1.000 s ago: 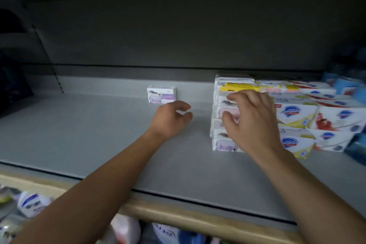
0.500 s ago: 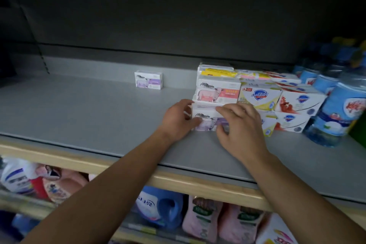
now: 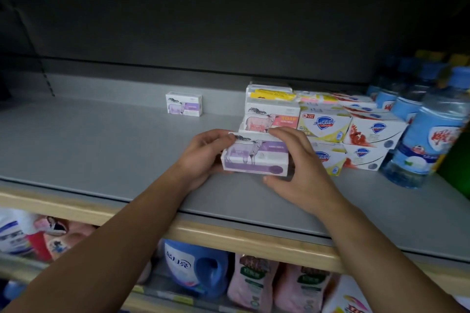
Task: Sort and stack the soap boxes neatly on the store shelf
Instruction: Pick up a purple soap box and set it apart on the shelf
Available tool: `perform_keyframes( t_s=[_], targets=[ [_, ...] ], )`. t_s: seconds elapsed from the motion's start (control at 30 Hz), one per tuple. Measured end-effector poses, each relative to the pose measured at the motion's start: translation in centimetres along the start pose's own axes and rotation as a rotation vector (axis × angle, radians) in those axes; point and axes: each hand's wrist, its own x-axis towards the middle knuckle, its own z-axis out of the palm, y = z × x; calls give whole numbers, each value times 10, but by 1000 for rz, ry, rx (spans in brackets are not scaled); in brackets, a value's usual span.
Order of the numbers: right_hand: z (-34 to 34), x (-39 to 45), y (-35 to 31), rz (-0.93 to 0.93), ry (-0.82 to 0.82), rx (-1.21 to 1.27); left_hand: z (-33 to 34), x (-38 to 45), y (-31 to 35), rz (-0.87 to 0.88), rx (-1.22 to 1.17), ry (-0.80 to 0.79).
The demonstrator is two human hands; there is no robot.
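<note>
Between both hands' fingers, purple soap box (image 3: pixel 255 157) gripped: L hand (image 3: pixel 203 155) left end, R hand (image 3: pixel 300 168) right.

Two hands hold a purple-and-white soap box (image 3: pixel 255 157) just above a grey store shelf (image 3: pixel 89 150): the left hand (image 3: pixel 201 157) grips its left end, the right hand (image 3: pixel 302 170) its right. Stacked soap boxes (image 3: pixel 323 124) stand behind; a lone purple box (image 3: pixel 184 104) sits far left.
</note>
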Motion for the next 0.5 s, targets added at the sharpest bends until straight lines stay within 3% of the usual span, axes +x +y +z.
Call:
perform_keyframes(
  t_s=[0.17,0.33,0.5],
  targets=[
    [0,1,-1,-43,28,48,-5,2,2,-112,32,0],
    [-1,-1,-2,246,153,320,-4,0,-4,-33,157,-82],
    [-3,1,-7,379,171,395,-1,-3,-5,-1,248,-85]
  ],
)
